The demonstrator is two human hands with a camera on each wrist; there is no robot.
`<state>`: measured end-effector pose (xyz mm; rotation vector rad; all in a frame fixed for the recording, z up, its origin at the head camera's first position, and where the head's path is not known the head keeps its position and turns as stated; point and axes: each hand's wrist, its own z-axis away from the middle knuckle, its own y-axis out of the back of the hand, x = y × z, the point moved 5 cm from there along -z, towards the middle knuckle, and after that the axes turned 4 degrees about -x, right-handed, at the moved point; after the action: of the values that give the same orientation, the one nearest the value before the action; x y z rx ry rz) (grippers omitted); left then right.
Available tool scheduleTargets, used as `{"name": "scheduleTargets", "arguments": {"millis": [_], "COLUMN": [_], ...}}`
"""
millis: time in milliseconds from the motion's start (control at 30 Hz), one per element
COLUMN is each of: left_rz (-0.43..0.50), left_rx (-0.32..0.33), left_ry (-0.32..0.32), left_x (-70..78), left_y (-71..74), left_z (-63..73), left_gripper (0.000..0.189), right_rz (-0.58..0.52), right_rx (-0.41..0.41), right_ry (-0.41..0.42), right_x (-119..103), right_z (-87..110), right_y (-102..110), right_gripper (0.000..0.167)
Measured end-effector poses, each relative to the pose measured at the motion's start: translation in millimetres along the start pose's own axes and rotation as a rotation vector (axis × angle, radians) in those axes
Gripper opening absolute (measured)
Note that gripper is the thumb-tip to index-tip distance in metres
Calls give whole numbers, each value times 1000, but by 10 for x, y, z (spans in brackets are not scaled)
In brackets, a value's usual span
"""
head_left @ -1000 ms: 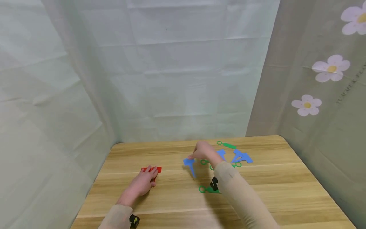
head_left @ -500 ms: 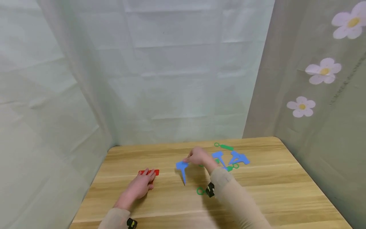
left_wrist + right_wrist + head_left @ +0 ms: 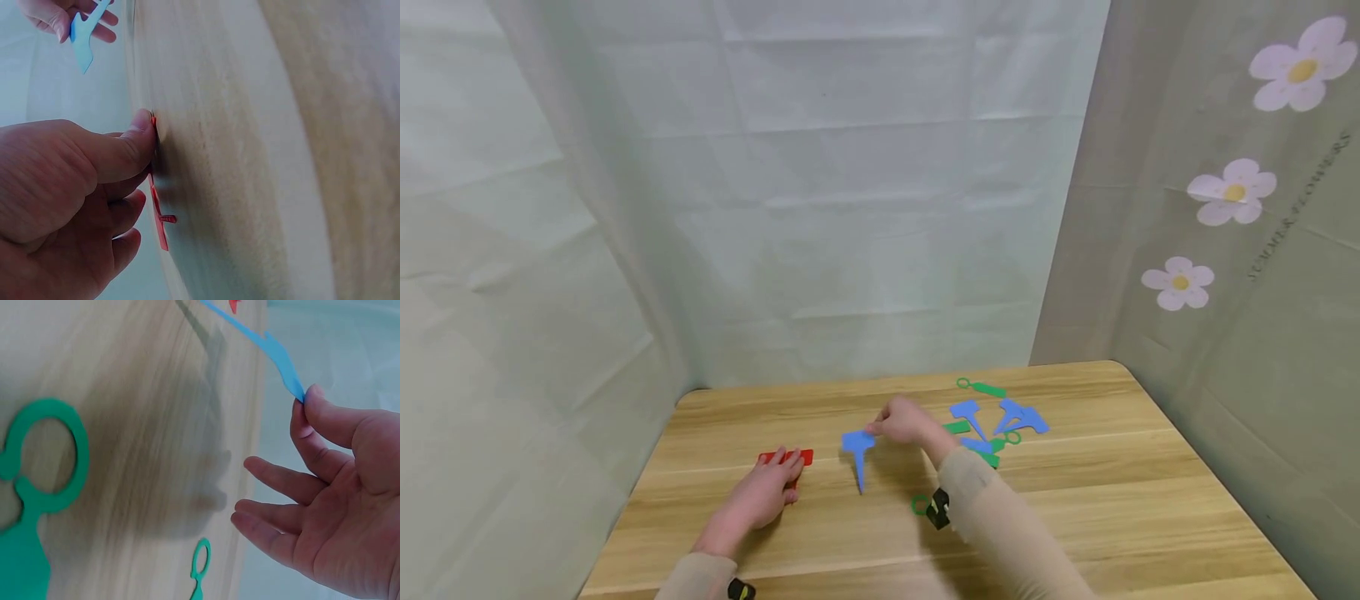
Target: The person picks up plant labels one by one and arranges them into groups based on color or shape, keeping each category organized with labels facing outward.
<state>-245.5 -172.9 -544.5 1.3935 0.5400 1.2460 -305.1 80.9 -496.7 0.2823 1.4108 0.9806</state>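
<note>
My right hand [image 3: 906, 419] pinches a blue T-shaped plant label [image 3: 859, 442] by one end of its head, between thumb and index finger. Its pointed stem hangs toward me. In the right wrist view the blue label [image 3: 278, 359] is off the wood, its shadow beside it, and the other fingers spread loosely. At the left, a red T-shaped plant label [image 3: 807, 457] lies on the table under my left hand [image 3: 758, 493]. Extended fingers rest across its head and the thumb lies by its stem. The left wrist view shows the thumb tip right at the red label [image 3: 159, 225].
Right of my right hand lie several more blue T-shaped labels [image 3: 1032, 419], some overlapping. Green tags with ring ends [image 3: 990, 390] lie among and behind them. Another green ring [image 3: 920, 505] shows beside the right wrist camera. Pale cloth [image 3: 850, 250] encloses the wooden table [image 3: 1120, 483].
My right hand has carried the blue label leftward, toward the red one, its stem swinging to point nearly straight at me. My left hand stays on the red label. The head view has shifted slightly.
</note>
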Motion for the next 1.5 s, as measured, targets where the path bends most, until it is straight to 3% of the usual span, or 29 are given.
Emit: {"name": "scheduleTargets", "arguments": {"millis": [667, 933, 1233, 1500], "left_rz": [-8, -5, -9, -10], "left_rx": [11, 3, 5, 4], "left_ry": [-13, -4, 2, 5], "left_x": [34, 36, 30, 39], "left_y": [27, 23, 15, 28], "left_z": [-4, -7, -12, 5], "left_gripper": [56, 56, 58, 58], "right_rz": [-65, 15, -4, 84], "right_rx": [45, 83, 127, 154], "right_ry": [19, 30, 1, -12], "right_x": [-94, -104, -56, -92], "right_z": [-165, -197, -263, -291], "right_y": [-389, -461, -506, -531], "right_gripper": [24, 28, 26, 28]}}
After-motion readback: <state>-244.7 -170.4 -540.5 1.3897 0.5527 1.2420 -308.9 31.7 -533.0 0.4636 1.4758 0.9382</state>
